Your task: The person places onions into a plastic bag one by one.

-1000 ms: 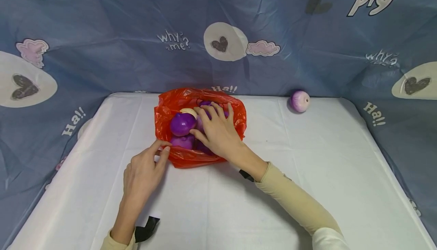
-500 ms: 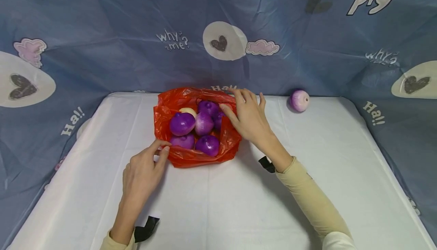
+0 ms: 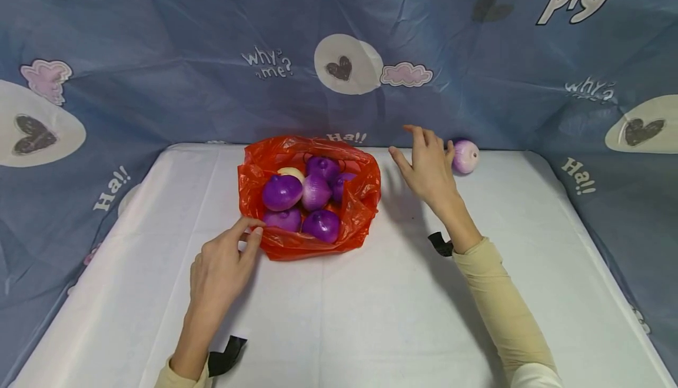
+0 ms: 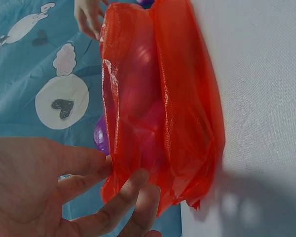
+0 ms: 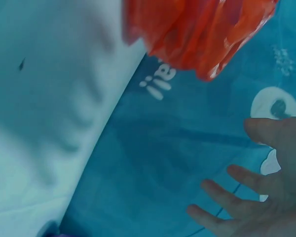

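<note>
An open-mouthed red plastic bag [image 3: 360, 223] stands on the white-covered table, holding several purple onions [image 3: 316, 192] and a pale yellow round one [image 3: 291, 172]. My left hand [image 3: 219, 270] pinches the bag's near-left rim between thumb and fingertips; the left wrist view shows the thumb and index finger at the film's edge [image 4: 112, 163]. To the right of the bag, my right hand [image 3: 431, 173] hangs in the air with spread fingers and nothing in them. Its little-finger side overlaps a lone purple-and-white onion [image 3: 467, 157] in the head view.
White cloth covers the table [image 3: 371, 323]. A blue printed curtain [image 3: 222, 105] rises right behind the table's back edge and along both sides. Black straps [image 3: 228, 355] show at both wrists.
My right hand has left the onions in the bag, passed the bag's right rim and moved right toward the lone onion. My left hand has stayed at the rim.
</note>
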Available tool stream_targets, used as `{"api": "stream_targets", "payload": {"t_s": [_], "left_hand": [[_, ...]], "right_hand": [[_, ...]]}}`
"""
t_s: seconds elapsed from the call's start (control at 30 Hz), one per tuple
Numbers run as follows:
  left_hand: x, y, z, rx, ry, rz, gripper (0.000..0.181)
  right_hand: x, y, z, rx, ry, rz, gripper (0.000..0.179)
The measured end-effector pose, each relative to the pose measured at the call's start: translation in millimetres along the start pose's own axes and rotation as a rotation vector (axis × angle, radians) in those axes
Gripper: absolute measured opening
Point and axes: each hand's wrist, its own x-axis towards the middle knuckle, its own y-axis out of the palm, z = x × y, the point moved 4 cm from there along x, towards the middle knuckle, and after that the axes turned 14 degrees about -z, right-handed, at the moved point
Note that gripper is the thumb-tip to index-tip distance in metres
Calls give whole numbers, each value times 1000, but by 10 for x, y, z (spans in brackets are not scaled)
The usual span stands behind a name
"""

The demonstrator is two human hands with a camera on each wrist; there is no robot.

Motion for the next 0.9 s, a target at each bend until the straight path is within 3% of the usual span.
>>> {"api": "stream_targets", "payload": {"t_s": [0.33,0.57,0.9], "left_hand": [[0,8,3,-2,-5,27,24],[0,19,1,-3,1,22,23],[-2,36,-5,2,-8,36,24]], "right_hand": [[65,-46,-354,-6,68,19,62],[117,-102,-645,-44,110,-14,68],[148,-99,-1030,-82,210,19,76]]}}
